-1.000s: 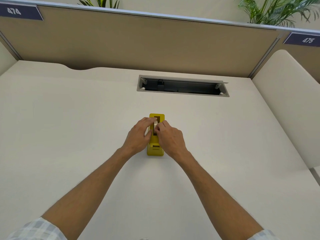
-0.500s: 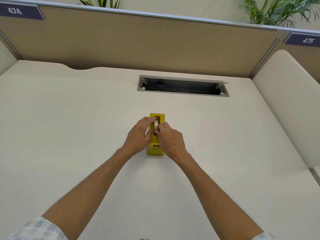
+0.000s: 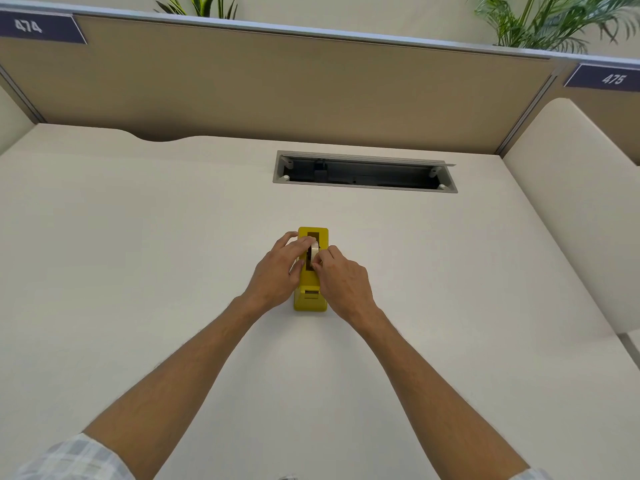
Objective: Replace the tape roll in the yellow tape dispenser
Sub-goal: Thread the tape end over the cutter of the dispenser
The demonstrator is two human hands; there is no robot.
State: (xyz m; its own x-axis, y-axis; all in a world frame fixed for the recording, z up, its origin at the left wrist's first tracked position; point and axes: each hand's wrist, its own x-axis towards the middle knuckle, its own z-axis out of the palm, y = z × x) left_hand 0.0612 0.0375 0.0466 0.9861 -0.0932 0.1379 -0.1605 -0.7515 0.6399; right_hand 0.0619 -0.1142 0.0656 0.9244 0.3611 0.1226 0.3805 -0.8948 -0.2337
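Both hands on job: left hand (image 3: 277, 271) and right hand (image 3: 341, 277) pinch tape roll (image 3: 314, 252) from either side, fingers curled, over slot of yellow tape dispenser (image 3: 310, 297), mid-counter (image 3: 138, 271); I judge two-sided grip keeps roll square.

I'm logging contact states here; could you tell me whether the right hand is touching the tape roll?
Touching. The head view shows the right hand with its fingertips pinching the pale tape roll over the slot of the yellow tape dispenser.
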